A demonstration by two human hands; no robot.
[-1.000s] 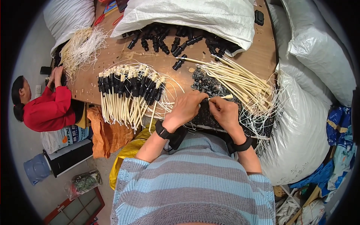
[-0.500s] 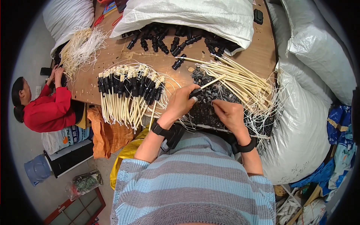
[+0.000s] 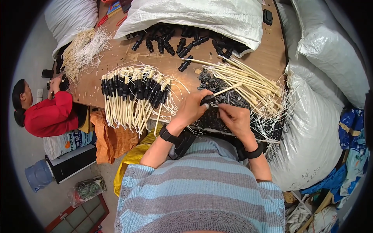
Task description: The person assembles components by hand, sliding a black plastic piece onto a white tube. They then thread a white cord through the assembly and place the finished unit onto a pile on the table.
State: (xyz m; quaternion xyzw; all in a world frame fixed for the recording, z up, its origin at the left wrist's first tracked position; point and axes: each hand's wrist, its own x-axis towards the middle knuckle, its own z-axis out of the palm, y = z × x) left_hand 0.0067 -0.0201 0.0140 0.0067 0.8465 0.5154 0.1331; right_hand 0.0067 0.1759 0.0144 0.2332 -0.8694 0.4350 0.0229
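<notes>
My left hand [image 3: 191, 108] is closed round a black plastic fitting [image 3: 208, 99] with a cream stick [image 3: 228, 90] jutting out toward the upper right. Close beside it, my right hand [image 3: 236, 119] is pinched at the fitting's lower side; what its fingertips hold is too small to make out. Beneath both hands spreads a heap of small black pieces [image 3: 213, 119]. To the right lies a loose bundle of cream sticks [image 3: 252, 86] with white strings trailing off. Left of my hands, several sticks fitted with black connectors [image 3: 136, 90] lie in a row.
A white woven sack [image 3: 198, 15] spills black connectors [image 3: 160, 45] across the back of the wooden table [image 3: 124, 56]. Full white sacks [image 3: 311, 143] crowd the right side. At the far left, a person in red [image 3: 48, 114] works beside another string-and-stick bundle [image 3: 83, 52].
My left hand has shifted slightly right with the fitting and stick. My right hand has come in a little closer to it. The other person's hands have lowered.
</notes>
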